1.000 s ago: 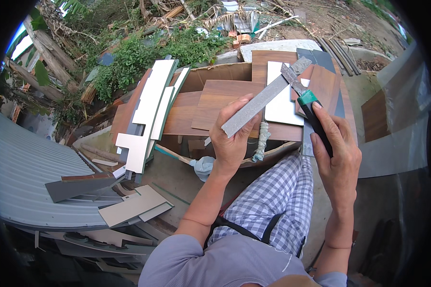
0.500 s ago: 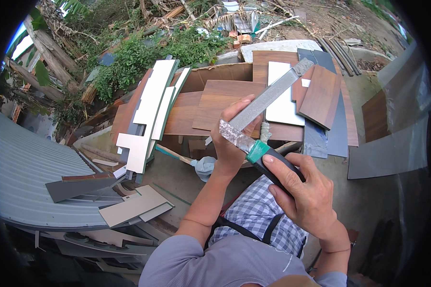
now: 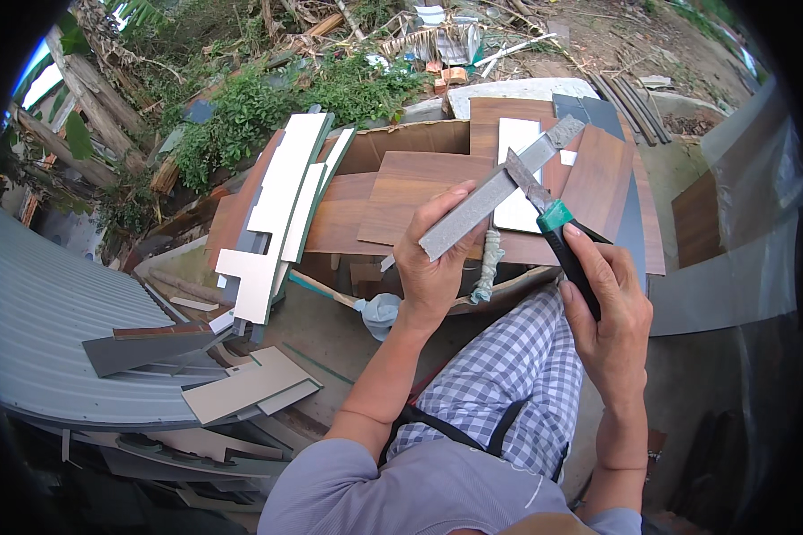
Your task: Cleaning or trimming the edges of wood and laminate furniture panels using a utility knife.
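Note:
My left hand (image 3: 426, 278) grips a long, flat grey bar (image 3: 474, 214) that looks like a sharpening stone, tilted up and away to the right. Wrapped round the black handle of a utility knife (image 3: 555, 216) with a green collar, my right hand (image 3: 617, 321) has its thumb and fingers closed. The knife's short, worn blade lies across the upper face of the bar, past its middle, its tip pointing up and left. Whether the edge touches the bar is hard to tell.
Brown wood-look boards (image 3: 432, 192) lie ahead on the work surface, with white strips (image 3: 287, 192) stacked at left. Beige offcuts (image 3: 251, 388) lie lower left beside a corrugated metal sheet (image 3: 62, 312). A cloth-wrapped piece (image 3: 488, 267) hangs below the bar. Plants and debris lie beyond.
The knife has moved up and right, its blade sliding from the bar's near end to past its middle. My right hand went with it; my left hand has barely moved.

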`<state>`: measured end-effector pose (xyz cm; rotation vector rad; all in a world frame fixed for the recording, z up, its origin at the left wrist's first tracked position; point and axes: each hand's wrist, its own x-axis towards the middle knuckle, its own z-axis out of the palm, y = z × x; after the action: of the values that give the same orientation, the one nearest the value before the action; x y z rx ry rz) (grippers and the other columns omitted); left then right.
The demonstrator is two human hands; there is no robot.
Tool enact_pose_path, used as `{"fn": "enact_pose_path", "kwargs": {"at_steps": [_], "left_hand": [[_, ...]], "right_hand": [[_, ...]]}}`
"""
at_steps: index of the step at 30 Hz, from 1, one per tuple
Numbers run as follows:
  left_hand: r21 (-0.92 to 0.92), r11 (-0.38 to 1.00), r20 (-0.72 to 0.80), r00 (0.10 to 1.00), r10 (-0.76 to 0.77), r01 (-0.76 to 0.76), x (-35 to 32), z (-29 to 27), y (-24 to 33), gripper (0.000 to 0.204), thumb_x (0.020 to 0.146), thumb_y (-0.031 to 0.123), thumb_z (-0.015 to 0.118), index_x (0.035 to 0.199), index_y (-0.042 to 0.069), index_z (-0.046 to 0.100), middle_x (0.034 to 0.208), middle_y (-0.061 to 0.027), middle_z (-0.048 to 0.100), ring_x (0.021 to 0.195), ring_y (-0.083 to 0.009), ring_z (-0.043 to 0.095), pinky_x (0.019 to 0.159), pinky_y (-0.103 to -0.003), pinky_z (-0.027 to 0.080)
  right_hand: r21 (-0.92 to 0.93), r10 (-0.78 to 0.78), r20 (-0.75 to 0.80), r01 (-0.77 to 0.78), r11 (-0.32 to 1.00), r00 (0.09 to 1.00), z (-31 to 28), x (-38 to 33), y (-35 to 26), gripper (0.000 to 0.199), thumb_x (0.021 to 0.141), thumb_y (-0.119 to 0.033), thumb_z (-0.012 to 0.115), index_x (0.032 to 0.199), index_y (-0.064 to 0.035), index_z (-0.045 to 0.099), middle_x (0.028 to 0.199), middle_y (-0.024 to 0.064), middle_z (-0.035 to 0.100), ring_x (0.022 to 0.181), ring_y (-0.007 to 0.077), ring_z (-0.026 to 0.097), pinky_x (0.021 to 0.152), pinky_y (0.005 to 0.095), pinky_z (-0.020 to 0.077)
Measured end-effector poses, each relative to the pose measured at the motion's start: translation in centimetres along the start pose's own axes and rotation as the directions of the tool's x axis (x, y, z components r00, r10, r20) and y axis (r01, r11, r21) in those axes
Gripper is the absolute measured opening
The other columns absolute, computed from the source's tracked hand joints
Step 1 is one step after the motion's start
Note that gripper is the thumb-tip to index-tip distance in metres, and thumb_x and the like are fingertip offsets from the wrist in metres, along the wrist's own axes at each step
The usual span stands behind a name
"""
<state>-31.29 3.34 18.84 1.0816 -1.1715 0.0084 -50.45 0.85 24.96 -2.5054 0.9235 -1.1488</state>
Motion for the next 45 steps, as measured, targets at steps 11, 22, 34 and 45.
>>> {"fn": "enact_pose_path", "kwargs": {"at_steps": [11, 22, 34, 45], "left_hand": [[0.043, 0.999, 0.016, 1.0, 0.013, -0.013, -0.2, -0.1, 0.1, 0.032, 0.081, 0.006, 0.068, 0.11, 0.003, 0.056, 0.109, -0.0142, 0.064, 0.099, -0.0215, 0.063, 0.082, -0.03, 0.053], [-0.033, 0.999, 0.01, 1.0, -0.018, 0.018, -0.7, -0.3, -0.4, 0.032, 0.083, 0.015, 0.069, 0.109, 0.001, 0.058, 0.107, -0.0106, 0.064, 0.097, -0.015, 0.06, 0.086, -0.028, 0.047], [-0.014, 0.993, -0.297, 0.948, -0.113, 0.113, 6.3, -3.1, -2.6, 0.073, 0.082, 0.02, 0.072, 0.135, 0.001, 0.027, 0.12, -0.0127, 0.043, 0.095, -0.0156, 0.054, 0.077, -0.026, 0.046], [0.115, 0.988, -0.299, 0.952, -0.069, 0.107, 10.5, -7.0, -5.3, 0.084, 0.08, 0.013, 0.073, 0.141, 0.004, 0.017, 0.09, -0.0074, 0.049, 0.072, -0.0097, 0.051, 0.061, -0.019, 0.044]], "right_hand": [[0.04, 0.045, -0.11, -0.041, 0.998, 0.993, -1.7, 0.6, 1.8, 0.049, 0.076, -0.004, 0.066, 0.123, -0.0158, 0.058, 0.095, 0.0112, 0.06, 0.08, 0.0223, 0.062, 0.07, 0.0341, 0.0498], [0.079, 0.209, -0.014, -0.207, 0.975, 0.978, -2.6, 1.8, 3.4, 0.042, 0.082, -0.005, 0.062, 0.123, -0.0135, 0.059, 0.095, 0.0122, 0.062, 0.083, 0.0197, 0.061, 0.073, 0.0315, 0.0479], [0.408, 0.357, -0.033, -0.313, 0.858, 0.934, -0.6, 0.2, 5.7, 0.04, 0.09, -0.011, 0.055, 0.13, -0.006, 0.051, 0.116, 0.0116, 0.06, 0.102, 0.0165, 0.057, 0.088, 0.0297, 0.0441], [0.384, 0.35, 0.114, -0.366, 0.848, 0.93, 1.7, -1.2, 7.2, 0.043, 0.092, -0.017, 0.054, 0.133, -0.0085, 0.048, 0.09, 0.0019, 0.059, 0.072, 0.004, 0.046, 0.062, 0.018, 0.0357]]}}
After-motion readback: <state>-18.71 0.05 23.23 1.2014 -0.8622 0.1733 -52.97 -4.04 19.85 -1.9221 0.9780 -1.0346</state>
